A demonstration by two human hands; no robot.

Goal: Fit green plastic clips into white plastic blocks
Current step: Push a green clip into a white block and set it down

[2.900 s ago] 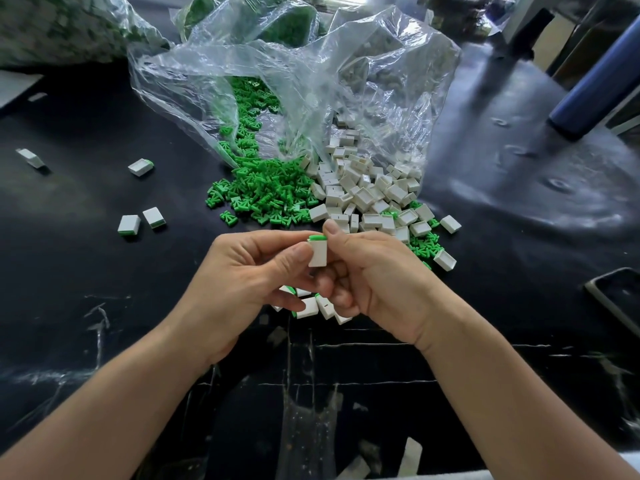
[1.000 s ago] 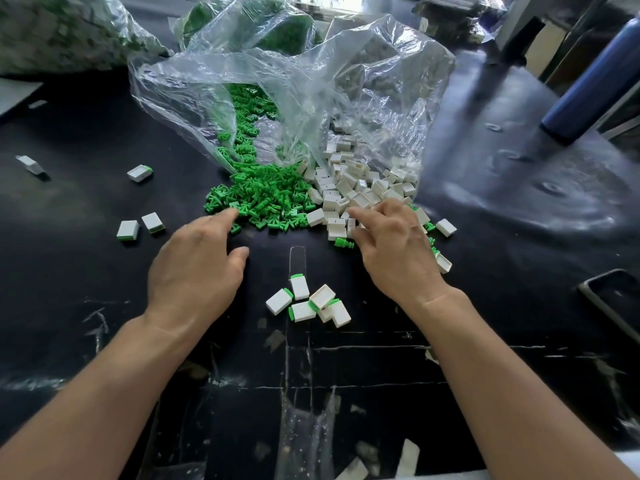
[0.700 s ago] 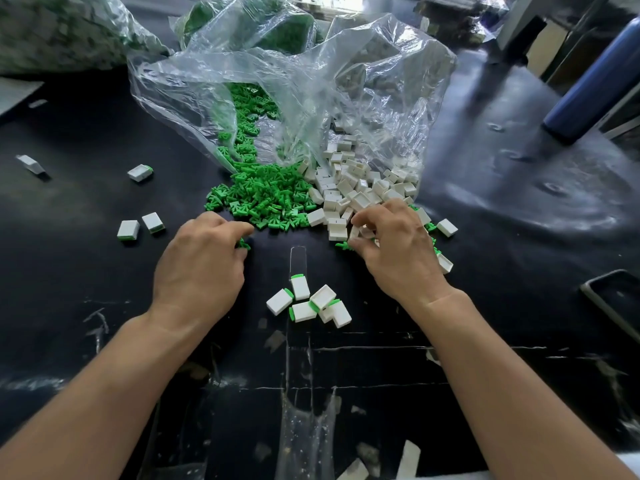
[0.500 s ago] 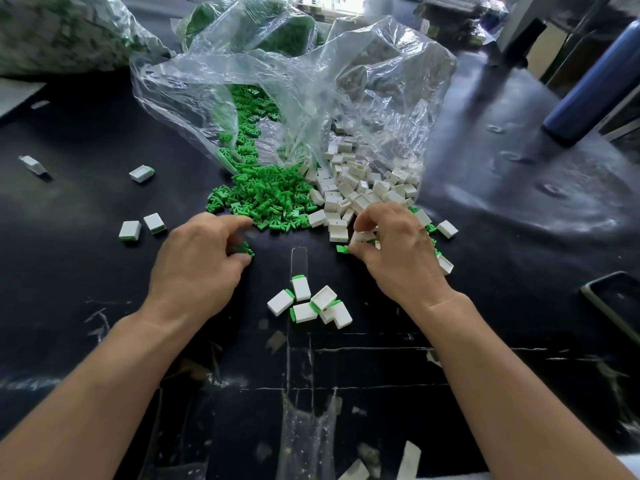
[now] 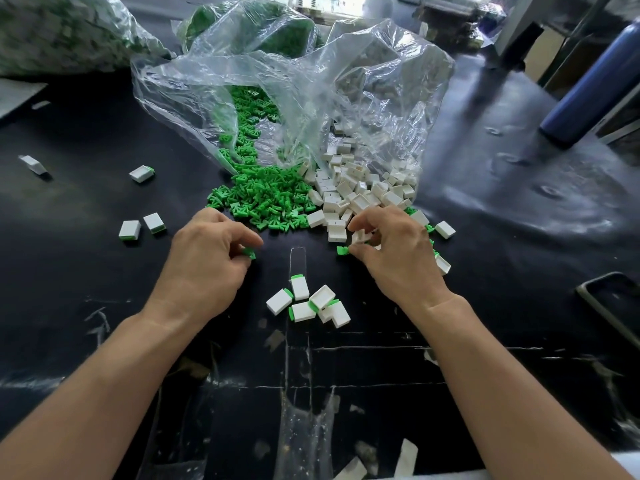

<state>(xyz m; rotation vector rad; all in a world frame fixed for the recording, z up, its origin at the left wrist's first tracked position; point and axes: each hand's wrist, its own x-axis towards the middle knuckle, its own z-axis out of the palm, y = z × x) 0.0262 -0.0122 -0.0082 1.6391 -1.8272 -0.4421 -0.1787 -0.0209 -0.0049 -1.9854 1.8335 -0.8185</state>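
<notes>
A heap of green clips and a heap of white blocks spill from a clear plastic bag onto the black table. My left hand pinches one green clip just in front of the green heap. My right hand sits at the near edge of the white heap, its fingers curled round a white block. A loose green clip lies by its thumb. Several blocks fitted with green clips lie between my wrists.
Fitted blocks lie scattered at the left. More bags of parts stand at the back. A blue bottle stands at the far right and a dark phone lies near the right edge.
The fitted block held earlier now lies in the pile between my wrists. Both hands reached to the heaps; the left took a green clip, the right closed on a white block.
</notes>
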